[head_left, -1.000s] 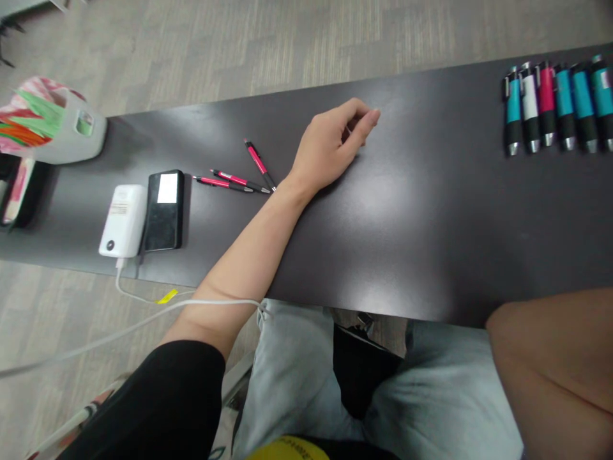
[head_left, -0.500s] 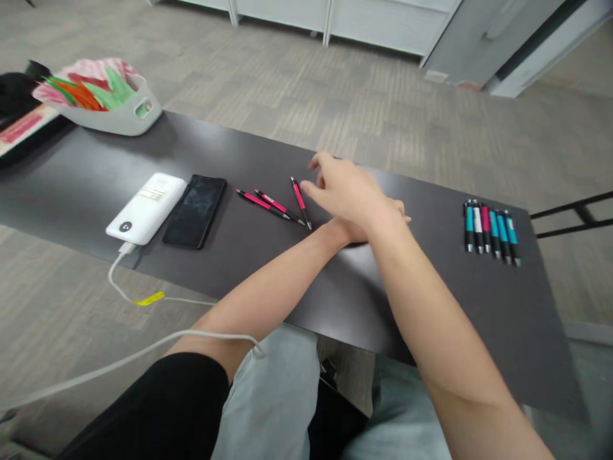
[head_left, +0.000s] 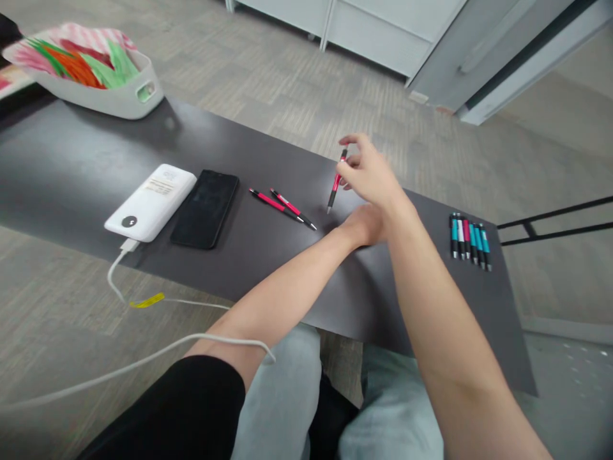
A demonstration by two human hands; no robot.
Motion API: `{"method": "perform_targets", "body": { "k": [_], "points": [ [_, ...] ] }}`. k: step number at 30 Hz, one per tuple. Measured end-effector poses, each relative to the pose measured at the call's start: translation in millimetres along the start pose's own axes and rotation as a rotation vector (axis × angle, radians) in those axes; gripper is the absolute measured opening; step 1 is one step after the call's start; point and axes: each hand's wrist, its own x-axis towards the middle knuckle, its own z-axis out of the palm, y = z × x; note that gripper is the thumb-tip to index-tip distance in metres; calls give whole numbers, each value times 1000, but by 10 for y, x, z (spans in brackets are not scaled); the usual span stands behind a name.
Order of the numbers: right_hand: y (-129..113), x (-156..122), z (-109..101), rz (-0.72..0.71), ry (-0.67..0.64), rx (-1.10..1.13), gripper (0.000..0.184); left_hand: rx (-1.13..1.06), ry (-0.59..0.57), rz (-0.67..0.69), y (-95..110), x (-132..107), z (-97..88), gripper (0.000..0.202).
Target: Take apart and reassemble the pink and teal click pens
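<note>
My right hand point(head_left: 371, 176) is raised over the dark table point(head_left: 71, 172) and pinches a red and black pen point(head_left: 336, 183), which hangs tip down just above the tabletop. My left hand point(head_left: 368, 225) rests on the table beneath my right wrist; its fingers are mostly hidden. Two more red pens point(head_left: 282, 206) lie side by side on the table, just left of the held one. A row of several teal, white and pink pens point(head_left: 468, 241) lies near the table's right end.
A white power bank point(head_left: 151, 202) with a cable and a black phone point(head_left: 205, 207) lie left of the pens. A white basket point(head_left: 90, 80) of coloured items stands at the far left. A black chair frame point(head_left: 555, 227) is beyond the table's right end.
My right hand came in over my left hand, reached the three red pens, and has lifted one of them off the table. The view has swung left and up.
</note>
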Motion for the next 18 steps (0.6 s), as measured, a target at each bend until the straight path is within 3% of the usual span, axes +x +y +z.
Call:
{"method": "perform_targets", "body": {
  "k": [3,7,9,10,12,15,18],
  "points": [
    [407,-143,-362,12,281,285,47,11,-85,64,11,-46,-83,36],
    [1024,-634,-884,21,723,439,45,-109,3,-25,-112,-2,-74,35],
    [1294,-935,-1027,60,720,435,46,-264,122,-81,-233,51,-14,41],
    [1404,-1066,-1046,100,630,430,51,-351,202,-98,-293,76,16,48],
    [1564,-1249,-981,151,618,406,60,-481,288,-102,-387,103,52,55],
    [1675,-1314,-750,188,571,413,74,-549,269,-88,-409,74,23,56],
    [1725,-1255,-555,208,562,458,82,-553,207,-82,-312,4,-46,42]
  ]
}}
